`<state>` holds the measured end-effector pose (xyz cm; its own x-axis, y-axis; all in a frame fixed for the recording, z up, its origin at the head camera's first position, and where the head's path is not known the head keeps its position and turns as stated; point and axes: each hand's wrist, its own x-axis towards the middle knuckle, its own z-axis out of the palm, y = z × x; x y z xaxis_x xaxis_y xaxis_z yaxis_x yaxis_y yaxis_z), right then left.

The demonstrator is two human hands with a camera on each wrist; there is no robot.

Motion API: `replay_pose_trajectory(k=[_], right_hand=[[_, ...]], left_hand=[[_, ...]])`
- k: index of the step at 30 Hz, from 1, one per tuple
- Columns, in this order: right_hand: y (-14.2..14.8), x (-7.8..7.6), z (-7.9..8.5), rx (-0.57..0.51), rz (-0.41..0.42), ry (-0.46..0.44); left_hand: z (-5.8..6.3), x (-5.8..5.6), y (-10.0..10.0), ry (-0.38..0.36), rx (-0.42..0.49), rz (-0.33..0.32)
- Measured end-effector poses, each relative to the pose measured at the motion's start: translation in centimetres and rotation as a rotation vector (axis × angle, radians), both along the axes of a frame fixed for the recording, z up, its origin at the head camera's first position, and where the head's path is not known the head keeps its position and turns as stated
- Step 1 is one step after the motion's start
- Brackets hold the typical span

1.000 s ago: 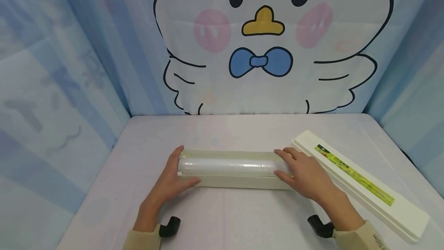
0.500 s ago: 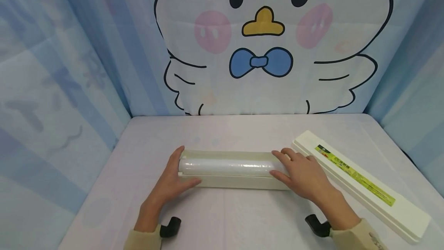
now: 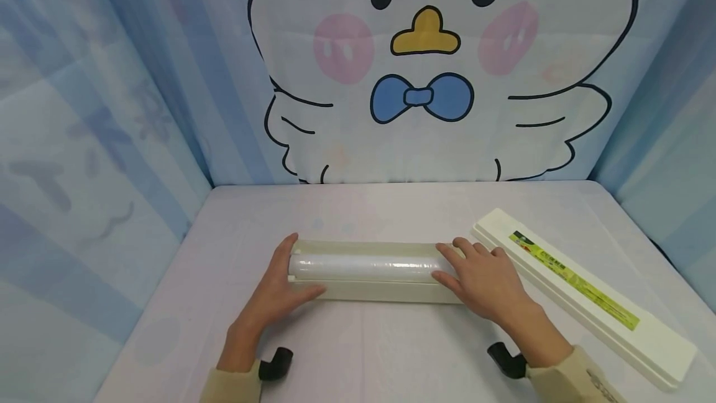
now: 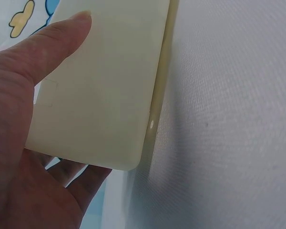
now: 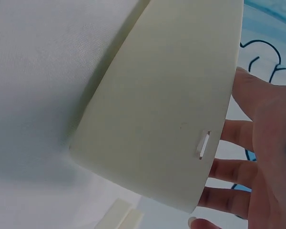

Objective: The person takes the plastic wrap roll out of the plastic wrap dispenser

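A pale cream cling film dispenser box [image 3: 386, 293] stands lidless near the middle of the table. In its trough lies a shiny clear roll of cling film [image 3: 363, 266]. My left hand [image 3: 278, 294] grips the box's left end, with the thumb along the front wall and the fingers round the end. The left wrist view shows that thumb [image 4: 57, 45] flat on the plain wall. Over the roll's right end, my right hand [image 3: 492, 285] rests with loosely spread fingers. Its fingers [image 5: 233, 169] pass behind the slotted front wall in the right wrist view, where their tips are hidden.
The long cream lid [image 3: 593, 303] with a yellow-green label lies slantwise to the right, close to my right hand. A white cloth covers the table [image 3: 358, 210]. Blue and white printed curtains [image 3: 416, 142] rise behind and at both sides.
My right hand has slid slightly left along the roll's right end. The left hand, the box and the lid stay in place.
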<state>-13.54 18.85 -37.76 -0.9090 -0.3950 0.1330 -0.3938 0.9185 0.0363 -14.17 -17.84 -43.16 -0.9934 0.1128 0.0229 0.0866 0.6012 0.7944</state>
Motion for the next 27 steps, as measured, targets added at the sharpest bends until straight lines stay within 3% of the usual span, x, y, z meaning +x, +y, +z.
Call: replay_pose_trajectory(k=[27], right_hand=[[-0.88, -0.5, 0.33, 0.023, -0.016, 0.033]], left_hand=[[0.15, 0.05, 0.03, -0.004, 0.014, -0.001]])
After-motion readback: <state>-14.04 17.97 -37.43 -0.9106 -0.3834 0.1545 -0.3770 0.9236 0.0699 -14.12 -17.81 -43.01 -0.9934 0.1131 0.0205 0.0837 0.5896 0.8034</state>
